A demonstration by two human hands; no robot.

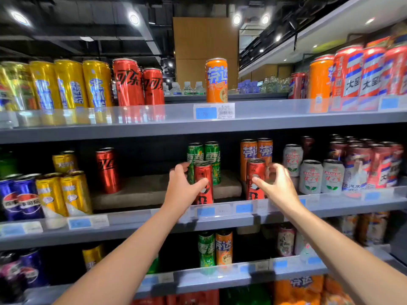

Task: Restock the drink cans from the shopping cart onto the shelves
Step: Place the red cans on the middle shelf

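Two slim red cans stand upright at the front of the middle shelf [136,225]. My left hand [184,190] grips the left red can [203,172], thumb across its front and fingers curled round its left side. My right hand [278,187] holds the right red can [255,170], thumb on its front and blurred fingers curled past its right side. Two green cans [211,155] stand just behind the left can and two orange cans [256,150] behind the right one. The shopping cart is out of view.
A bare stretch of shelf floor [141,188] lies left of my left hand, up to a lone red can [108,170]. White cans [311,177] stand close on the right. The top shelf [154,126] carries an orange can [217,80]; the lower shelf [220,280] carries more cans.
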